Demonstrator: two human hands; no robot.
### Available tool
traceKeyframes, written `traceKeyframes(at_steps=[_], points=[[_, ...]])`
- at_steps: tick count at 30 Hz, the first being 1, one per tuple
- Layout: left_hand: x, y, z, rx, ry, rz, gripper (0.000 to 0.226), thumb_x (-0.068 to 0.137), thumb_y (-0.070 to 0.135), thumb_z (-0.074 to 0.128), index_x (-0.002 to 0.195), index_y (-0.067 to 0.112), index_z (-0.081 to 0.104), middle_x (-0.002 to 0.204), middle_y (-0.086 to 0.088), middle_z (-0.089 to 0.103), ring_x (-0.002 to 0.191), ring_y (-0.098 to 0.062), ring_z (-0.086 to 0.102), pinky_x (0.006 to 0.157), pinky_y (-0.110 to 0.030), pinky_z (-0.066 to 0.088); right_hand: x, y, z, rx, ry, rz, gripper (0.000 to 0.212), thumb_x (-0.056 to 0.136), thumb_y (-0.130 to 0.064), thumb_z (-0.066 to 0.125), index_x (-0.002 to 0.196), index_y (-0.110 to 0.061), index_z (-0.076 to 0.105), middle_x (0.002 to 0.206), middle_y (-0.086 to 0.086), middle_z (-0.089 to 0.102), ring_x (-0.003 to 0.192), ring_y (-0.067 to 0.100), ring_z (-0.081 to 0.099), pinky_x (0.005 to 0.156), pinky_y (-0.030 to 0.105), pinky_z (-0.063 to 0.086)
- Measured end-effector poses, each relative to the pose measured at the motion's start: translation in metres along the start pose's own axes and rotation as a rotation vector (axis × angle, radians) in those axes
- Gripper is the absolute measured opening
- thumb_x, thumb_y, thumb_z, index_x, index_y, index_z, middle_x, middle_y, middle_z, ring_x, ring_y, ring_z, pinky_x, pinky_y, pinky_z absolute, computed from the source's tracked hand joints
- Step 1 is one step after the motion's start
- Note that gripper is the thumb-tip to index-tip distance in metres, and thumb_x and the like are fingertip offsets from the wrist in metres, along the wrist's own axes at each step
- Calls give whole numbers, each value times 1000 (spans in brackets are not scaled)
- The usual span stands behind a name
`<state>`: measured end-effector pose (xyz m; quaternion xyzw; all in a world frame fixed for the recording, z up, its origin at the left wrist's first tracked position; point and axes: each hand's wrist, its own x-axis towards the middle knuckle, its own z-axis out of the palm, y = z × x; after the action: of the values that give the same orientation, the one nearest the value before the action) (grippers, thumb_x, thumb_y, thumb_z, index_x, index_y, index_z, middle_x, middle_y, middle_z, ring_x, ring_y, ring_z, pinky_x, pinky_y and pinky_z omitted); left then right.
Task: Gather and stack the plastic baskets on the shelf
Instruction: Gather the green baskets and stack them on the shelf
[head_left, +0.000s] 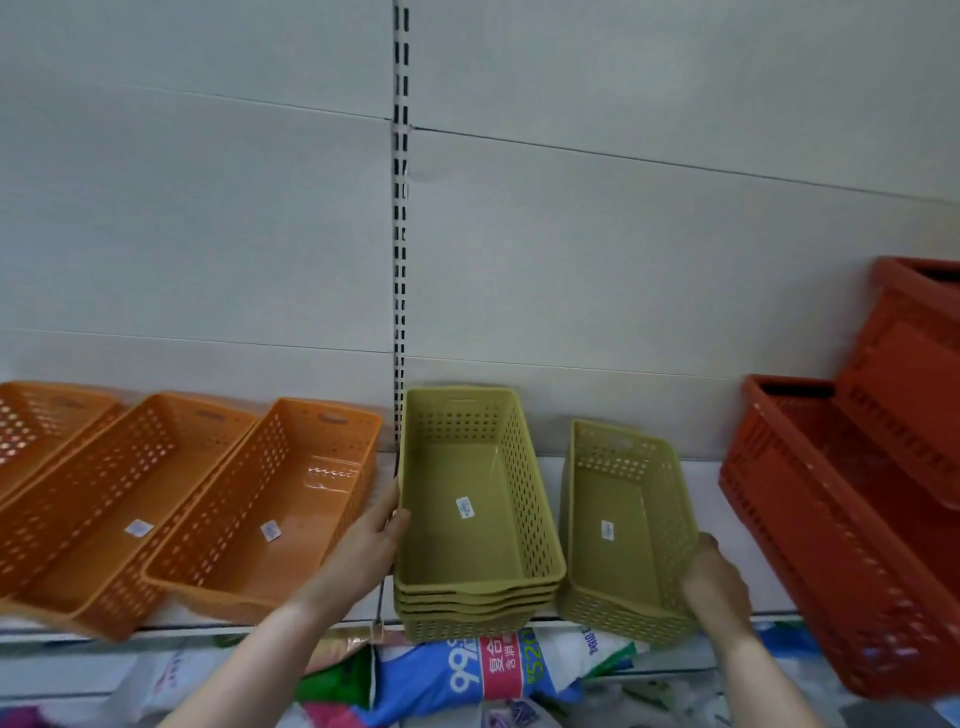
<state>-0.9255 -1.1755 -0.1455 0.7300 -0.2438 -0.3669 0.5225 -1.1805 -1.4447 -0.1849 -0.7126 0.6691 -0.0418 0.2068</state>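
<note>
Head view, the only one given, looks down on a white shelf (696, 499) whose landmark is a nested stack of green baskets (475, 519) standing just right of the slotted upright (400, 260). Against the stack's left wall rests the left hand (371, 543), fingers laid flat on the side and steadying rather than gripping. Just right of the stack, a gap apart, sits a single green basket (623, 530), tilted with its near end raised; the right hand (714, 582) is closed around its near right corner, though how far the fingers wrap under the rim is hard to make out. Left of the stack lie three orange baskets (270, 499), unstacked side by side; well right of it stand red crates (852, 519). The step in hand seems to be gathering the lone green basket; next it likely must be lifted clear, squared over the stack and lowered in to nest, while the left hand keeps the stack from sliding.
</note>
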Motion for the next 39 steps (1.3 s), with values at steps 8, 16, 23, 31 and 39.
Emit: traceKeyframes(at_steps=[8,16,23,31,39], points=[[0,2,2,-28,20,-35,47,103,30,36,147,43,27,145,-1,44,119,-22,49,99,-43,46,-6,-48,-127,257,324,-255,37,91,-14,56,128,-12,53,118,31,64,106,51,60,88,48,47],[-17,9,-7,-199,-41,-33,52,95,60,25,142,40,38,152,-2,41,134,-27,45,99,-42,46,-82,-143,-79,49,4,-541,39,93,-19,50,132,-22,48,117,18,66,104,37,63,80,37,48],[-22,12,-8,-255,-79,-24,39,95,60,21,121,47,46,143,5,47,127,-21,50,96,-37,46,-95,-184,-79,-175,-103,-509,48,84,-19,48,130,-28,47,124,13,62,114,36,58,88,34,46],[-17,1,-17,-210,-106,-16,46,94,63,25,134,46,41,137,11,47,114,-10,53,89,-31,51,-95,-155,-19,-93,-206,-508,44,88,-12,40,130,-21,45,110,8,65,96,30,60,84,39,53],[-12,15,-13,89,70,250,51,100,35,41,145,44,17,139,26,30,128,-3,33,104,-23,29,-92,-133,-10,-168,-170,-446,48,93,-18,43,141,-24,39,123,12,63,106,34,62,84,32,49]])
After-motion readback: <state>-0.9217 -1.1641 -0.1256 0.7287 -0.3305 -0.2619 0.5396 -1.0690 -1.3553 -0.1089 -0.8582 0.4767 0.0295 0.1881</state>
